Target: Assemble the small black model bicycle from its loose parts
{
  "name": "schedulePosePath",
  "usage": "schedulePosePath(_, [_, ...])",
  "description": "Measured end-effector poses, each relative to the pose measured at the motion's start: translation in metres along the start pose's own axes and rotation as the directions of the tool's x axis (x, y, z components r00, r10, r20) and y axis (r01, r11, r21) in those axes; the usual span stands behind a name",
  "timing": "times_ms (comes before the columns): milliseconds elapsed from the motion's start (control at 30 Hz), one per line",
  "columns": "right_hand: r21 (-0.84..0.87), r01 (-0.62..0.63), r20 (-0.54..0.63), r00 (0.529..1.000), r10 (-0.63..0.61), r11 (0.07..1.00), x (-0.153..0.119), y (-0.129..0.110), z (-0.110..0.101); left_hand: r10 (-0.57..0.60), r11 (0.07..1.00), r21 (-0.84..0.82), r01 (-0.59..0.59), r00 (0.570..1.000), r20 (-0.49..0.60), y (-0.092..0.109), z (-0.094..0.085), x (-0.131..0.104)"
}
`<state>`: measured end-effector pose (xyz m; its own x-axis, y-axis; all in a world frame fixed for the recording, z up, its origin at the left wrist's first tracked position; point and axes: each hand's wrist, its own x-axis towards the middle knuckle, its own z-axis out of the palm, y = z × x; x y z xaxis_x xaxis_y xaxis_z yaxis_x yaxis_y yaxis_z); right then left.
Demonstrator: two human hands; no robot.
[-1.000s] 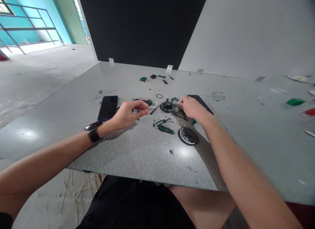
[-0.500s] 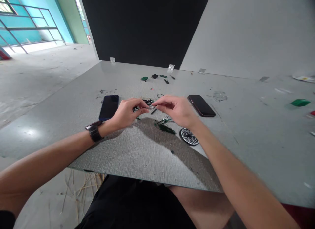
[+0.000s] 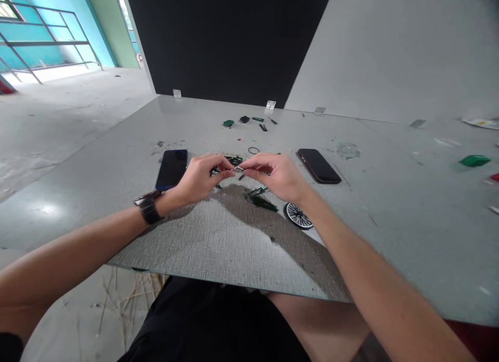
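Note:
Between my two hands is a small silvery metal-looking part (image 3: 238, 169), too small to name exactly. My left hand (image 3: 205, 174) pinches its left side with thumb and forefinger. From the right, my right hand (image 3: 278, 176) pinches the same part, fingers closed. Just behind the fingertips lie dark green and black pieces (image 3: 234, 160), partly hidden by my hands. Below my right hand, a green model piece with thin silvery rods (image 3: 262, 200) rests on the table. A small spoked wheel with a black tyre (image 3: 298, 215) lies flat beside my right forearm.
One phone (image 3: 171, 169) lies left of my hands, another phone (image 3: 318, 166) to the right. Several small green and black pieces (image 3: 244, 120) are scattered toward the back, near a thin black ring (image 3: 253, 150). A black panel (image 3: 230, 45) stands upright behind. A green piece (image 3: 474, 160) sits far right.
My right hand has shifted slightly left, its fingertips closer to the left ones and covering more of the silvery part. Both hands keep their pinch.

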<state>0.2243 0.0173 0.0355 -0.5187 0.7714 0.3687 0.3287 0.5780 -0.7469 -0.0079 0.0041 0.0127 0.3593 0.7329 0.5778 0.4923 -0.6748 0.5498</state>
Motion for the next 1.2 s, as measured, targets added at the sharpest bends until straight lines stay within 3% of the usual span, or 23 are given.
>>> schedulePosePath(333, [0.036,-0.038,-0.038,0.999,0.039,0.999,0.0,-0.002,0.002,0.05,0.999,0.009,-0.05,0.998,-0.026,-0.005,0.002,0.0])
schedulePosePath(567, [0.1,-0.073,-0.011,0.997,0.075,0.992,0.0,-0.003,0.001,0.005,0.998,-0.059,-0.006,1.0,-0.016,-0.004,0.002,0.0])
schedulePosePath(700, [0.171,-0.077,0.048,0.996,0.07,0.982,-0.002,-0.003,0.0,-0.086,0.965,-0.242,0.098,0.995,0.06,-0.007,0.004,0.001])
schedulePosePath(867, [0.232,-0.068,0.116,0.992,0.042,0.97,-0.002,-0.003,0.0,-0.106,0.817,-0.537,0.21,0.97,0.218,-0.009,0.007,0.002])
schedulePosePath(967, [0.261,-0.065,0.133,0.991,0.031,0.963,-0.002,-0.004,0.001,-0.118,0.772,-0.587,0.245,0.962,0.247,-0.006,0.007,0.002])
schedulePosePath(1200, [0.291,-0.047,0.119,0.993,0.013,0.956,-0.002,-0.002,0.005,-0.147,0.766,-0.57,0.296,0.945,0.293,0.002,0.006,0.002])
